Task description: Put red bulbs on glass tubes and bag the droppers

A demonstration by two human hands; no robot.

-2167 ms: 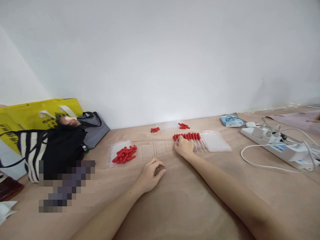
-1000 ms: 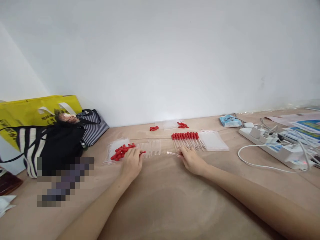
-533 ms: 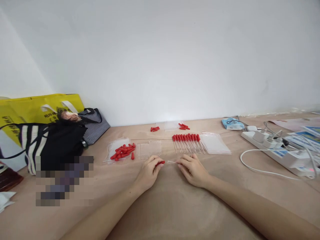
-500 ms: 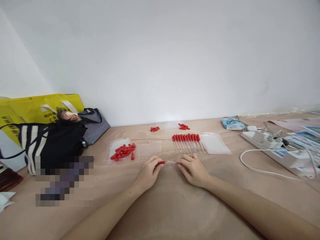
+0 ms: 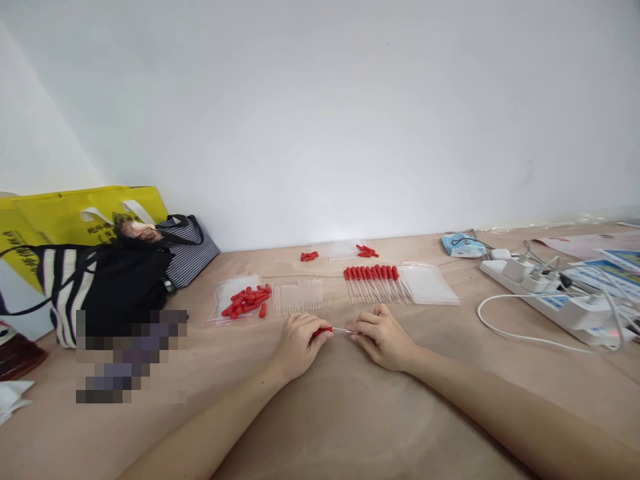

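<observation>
The red bulb [image 5: 325, 329] and the clear tube [image 5: 341, 330] are end to end between our two hands, low over the tabletop [image 5: 350, 420]; the bulb's mouth seems to meet the tube, but how deep the tube sits we cannot tell. Our left hand [image 5: 299, 341] pinches the bulb between thumb and fingers, and our right hand [image 5: 384, 339] pinches the tube at its fingertips. To seat them well, we should keep both on one line, grip the tube close to the joint so it does not bend, and press with a small twist rather than force. Just beyond the left hand lies the row of loose tubes [image 5: 299, 297], with the heap of red bulbs [image 5: 246, 302] to its left; beyond the right, the row of bulb-topped tubes [image 5: 373, 274], beside the plastic bags [image 5: 430, 285]. A knuckle swung forward could scatter either row. Farther right, the white cord [image 5: 484, 323] limits sideways reach, and the wall [image 5: 345, 120] bounds the far edge; our widest room lies towards us, between the forearms
</observation>
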